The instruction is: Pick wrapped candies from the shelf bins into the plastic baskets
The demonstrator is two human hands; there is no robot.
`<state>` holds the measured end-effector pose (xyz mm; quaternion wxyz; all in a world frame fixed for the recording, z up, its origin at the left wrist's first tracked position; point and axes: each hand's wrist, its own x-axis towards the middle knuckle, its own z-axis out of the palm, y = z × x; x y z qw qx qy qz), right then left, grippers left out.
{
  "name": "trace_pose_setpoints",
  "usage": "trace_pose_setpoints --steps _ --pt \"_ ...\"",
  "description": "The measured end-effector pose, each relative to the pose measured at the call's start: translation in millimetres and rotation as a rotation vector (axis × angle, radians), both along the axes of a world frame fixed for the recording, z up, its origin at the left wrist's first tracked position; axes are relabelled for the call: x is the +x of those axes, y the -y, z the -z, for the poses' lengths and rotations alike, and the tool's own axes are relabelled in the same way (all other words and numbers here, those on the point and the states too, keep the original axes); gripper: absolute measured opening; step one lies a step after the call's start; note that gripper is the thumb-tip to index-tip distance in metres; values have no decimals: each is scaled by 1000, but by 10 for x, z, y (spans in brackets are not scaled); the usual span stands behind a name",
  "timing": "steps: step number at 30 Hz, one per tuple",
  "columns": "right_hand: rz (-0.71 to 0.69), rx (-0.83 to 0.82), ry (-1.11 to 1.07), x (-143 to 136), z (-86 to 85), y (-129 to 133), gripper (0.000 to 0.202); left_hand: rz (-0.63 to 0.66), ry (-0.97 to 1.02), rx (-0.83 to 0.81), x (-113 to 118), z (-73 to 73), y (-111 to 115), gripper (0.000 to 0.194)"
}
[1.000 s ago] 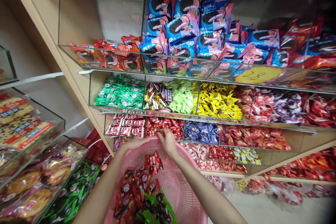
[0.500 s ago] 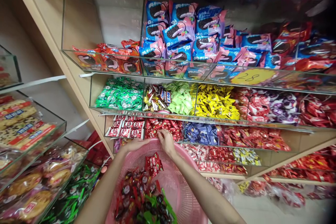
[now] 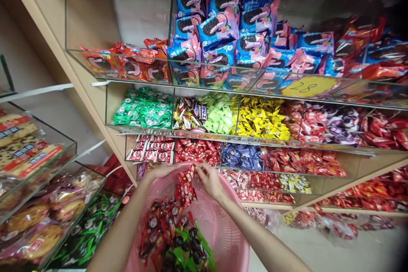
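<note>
A pink plastic basket (image 3: 234, 221) is tilted in front of me. Inside lie dark candies in red wrappers (image 3: 159, 225) and dark candies with green wrappers (image 3: 188, 248). My left hand (image 3: 162, 171) is closed on its far left rim, the fingertips partly hidden. Just inside the far rim, my right hand (image 3: 208, 179) pinches a small red candy packet (image 3: 188, 173). Another red packet (image 3: 186, 195) lies right below it, on the candies. Behind the rim is a shelf bin of similar red packets (image 3: 197, 149).
Glass-fronted shelves hold blue cookie packs (image 3: 218, 27), green candies (image 3: 143, 108), yellow candies (image 3: 263, 121) and dark blue candies (image 3: 242, 156). A yellow price tag (image 3: 309, 87) marks the upper shelf. Packaged pastries (image 3: 41, 238) stand at left. Plastic bags (image 3: 338, 225) sit low at right.
My right hand has drawn back from the red packets' bin to inside the basket rim, bringing a red packet. My left hand stays on the rim. The view has shifted slightly.
</note>
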<state>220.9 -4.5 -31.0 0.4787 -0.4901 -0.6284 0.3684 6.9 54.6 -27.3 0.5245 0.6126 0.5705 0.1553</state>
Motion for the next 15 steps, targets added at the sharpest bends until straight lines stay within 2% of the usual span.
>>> trace_pose_setpoints --steps 5,10,15 --pt "-75 -222 -132 -55 263 22 29 39 -72 76 30 -57 42 58" --pt "-65 -505 -206 -158 372 -40 30 55 -105 112 15 -21 18 58" --pt "-26 -593 -205 -248 484 -70 27 58 -103 86 4 16 -6 58"
